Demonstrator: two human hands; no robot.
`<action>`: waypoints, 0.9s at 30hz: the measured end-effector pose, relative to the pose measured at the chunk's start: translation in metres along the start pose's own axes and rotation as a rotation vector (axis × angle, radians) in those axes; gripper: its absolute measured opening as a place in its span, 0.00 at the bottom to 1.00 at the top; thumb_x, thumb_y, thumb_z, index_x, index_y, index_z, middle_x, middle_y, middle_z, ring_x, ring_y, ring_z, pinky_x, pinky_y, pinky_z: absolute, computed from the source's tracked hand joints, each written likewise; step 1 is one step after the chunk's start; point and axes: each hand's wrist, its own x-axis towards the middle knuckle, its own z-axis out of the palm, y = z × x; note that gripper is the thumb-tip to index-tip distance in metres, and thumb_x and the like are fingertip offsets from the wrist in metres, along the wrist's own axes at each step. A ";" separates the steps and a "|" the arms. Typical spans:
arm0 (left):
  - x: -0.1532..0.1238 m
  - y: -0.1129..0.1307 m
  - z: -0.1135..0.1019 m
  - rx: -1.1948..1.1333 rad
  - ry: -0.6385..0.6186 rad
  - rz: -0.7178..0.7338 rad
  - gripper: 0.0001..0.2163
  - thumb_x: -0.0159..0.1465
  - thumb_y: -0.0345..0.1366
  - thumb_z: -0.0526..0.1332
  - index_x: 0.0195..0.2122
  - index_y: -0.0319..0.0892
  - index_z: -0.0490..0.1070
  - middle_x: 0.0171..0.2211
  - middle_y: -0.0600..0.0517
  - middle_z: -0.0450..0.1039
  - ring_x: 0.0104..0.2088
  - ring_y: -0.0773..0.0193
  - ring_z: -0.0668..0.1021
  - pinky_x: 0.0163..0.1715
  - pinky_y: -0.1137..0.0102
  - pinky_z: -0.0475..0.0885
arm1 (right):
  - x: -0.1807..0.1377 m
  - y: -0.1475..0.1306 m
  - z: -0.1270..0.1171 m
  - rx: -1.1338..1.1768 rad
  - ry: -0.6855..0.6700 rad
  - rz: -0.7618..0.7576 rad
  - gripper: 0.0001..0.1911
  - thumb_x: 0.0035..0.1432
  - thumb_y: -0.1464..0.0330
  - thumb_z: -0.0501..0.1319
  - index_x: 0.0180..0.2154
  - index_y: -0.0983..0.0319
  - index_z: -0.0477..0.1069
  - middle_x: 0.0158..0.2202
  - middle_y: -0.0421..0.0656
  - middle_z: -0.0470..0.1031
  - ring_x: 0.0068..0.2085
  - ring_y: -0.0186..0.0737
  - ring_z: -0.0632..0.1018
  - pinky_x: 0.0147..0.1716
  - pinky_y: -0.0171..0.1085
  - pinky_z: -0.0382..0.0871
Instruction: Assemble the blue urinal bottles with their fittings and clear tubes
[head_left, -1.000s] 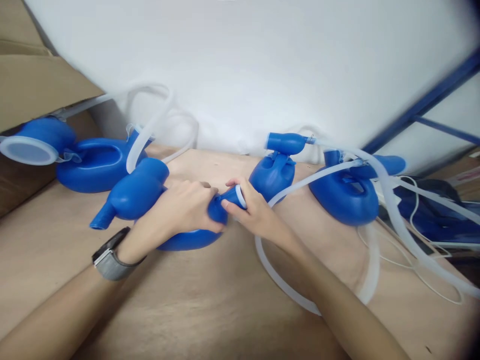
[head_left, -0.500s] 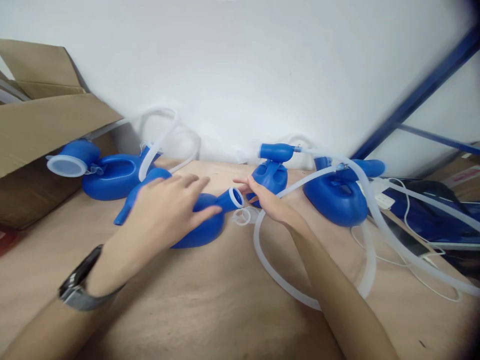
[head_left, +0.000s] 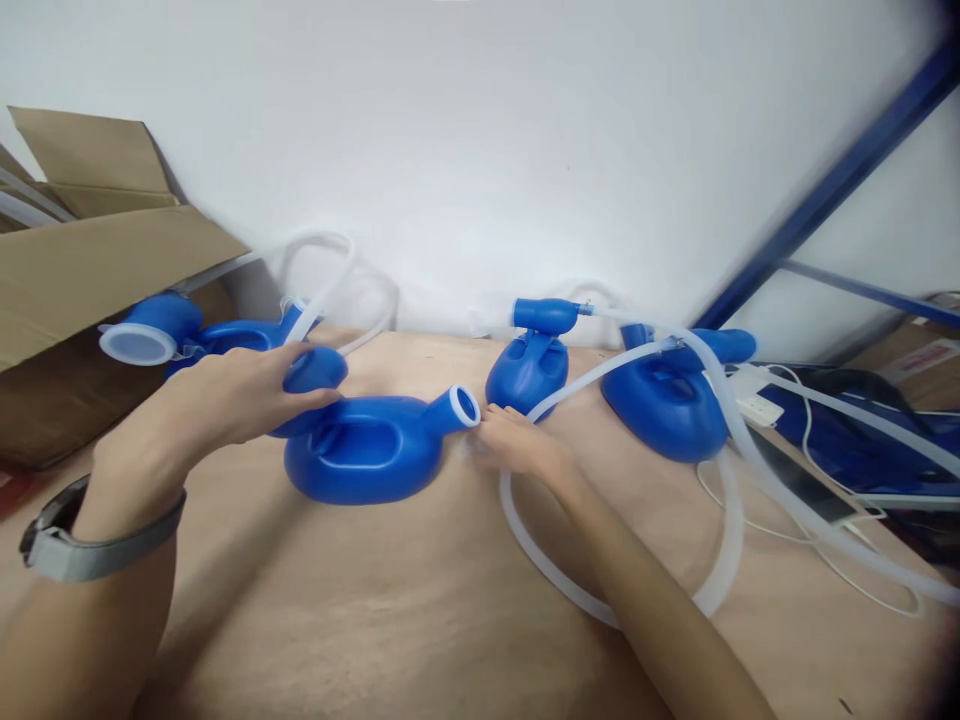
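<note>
In the middle of the table lies a blue urinal bottle (head_left: pixel 382 480) with a moulded handle and a white-rimmed mouth (head_left: pixel 466 406) angled up to the right. My left hand (head_left: pixel 232 395), wearing a wristwatch (head_left: pixel 105 550), has its thumb and fingers around a blue funnel-shaped mouthpiece (head_left: pixel 319 370) behind the bottle. Just right of the bottle's mouth, my right hand (head_left: pixel 525 445) has its fingers closed on a clear plastic cap (head_left: pixel 471 450), which is blurred and mostly covered.
Two blue bottles (head_left: pixel 529 375) (head_left: pixel 667 415) with mouthpieces and white hoses (head_left: pixel 555 575) stand at the right. Another bottle (head_left: pixel 240 335) and a capped mouthpiece (head_left: pixel 161 320) are beside a cardboard box (head_left: pixel 112 245). A power strip (head_left: pixel 757 405), cables and a dark tablet-like device (head_left: pixel 810 480) lie far right.
My left hand has moved left, off the front of the bottle, and closed on the mouthpiece. My right hand has come down and its fingers have closed on the clear cap.
</note>
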 end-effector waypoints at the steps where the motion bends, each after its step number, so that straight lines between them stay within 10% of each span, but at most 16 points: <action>1: 0.001 0.004 -0.003 0.042 -0.053 -0.039 0.30 0.68 0.65 0.55 0.55 0.45 0.78 0.22 0.52 0.74 0.17 0.61 0.69 0.23 0.69 0.63 | 0.000 0.001 -0.001 0.016 0.013 -0.010 0.14 0.61 0.70 0.68 0.49 0.62 0.80 0.55 0.55 0.78 0.57 0.59 0.77 0.57 0.52 0.69; 11: 0.018 0.039 -0.017 0.085 -0.419 -0.310 0.38 0.69 0.63 0.48 0.69 0.36 0.60 0.45 0.32 0.81 0.35 0.42 0.83 0.34 0.60 0.73 | 0.006 0.018 -0.026 0.717 0.503 0.168 0.28 0.69 0.63 0.48 0.66 0.59 0.69 0.48 0.50 0.74 0.41 0.45 0.80 0.37 0.45 0.81; 14: 0.019 0.038 -0.009 0.117 -0.381 -0.281 0.37 0.70 0.61 0.46 0.70 0.37 0.58 0.50 0.29 0.78 0.46 0.31 0.83 0.42 0.53 0.74 | 0.007 -0.004 -0.020 0.824 0.646 0.110 0.28 0.74 0.57 0.44 0.62 0.57 0.74 0.48 0.50 0.73 0.43 0.46 0.80 0.40 0.47 0.82; 22: 0.014 0.049 0.011 0.165 -0.135 -0.260 0.34 0.68 0.59 0.54 0.70 0.45 0.61 0.58 0.34 0.74 0.49 0.31 0.82 0.44 0.51 0.76 | 0.000 -0.038 -0.004 0.116 0.696 -0.226 0.17 0.71 0.58 0.64 0.54 0.60 0.78 0.53 0.54 0.71 0.57 0.54 0.74 0.59 0.52 0.74; 27: 0.016 0.070 0.031 0.128 0.095 0.020 0.30 0.73 0.51 0.57 0.72 0.42 0.59 0.58 0.36 0.74 0.51 0.41 0.81 0.40 0.62 0.76 | -0.002 -0.034 -0.008 0.206 0.663 -0.272 0.16 0.73 0.58 0.60 0.55 0.58 0.77 0.54 0.52 0.72 0.56 0.51 0.76 0.60 0.50 0.72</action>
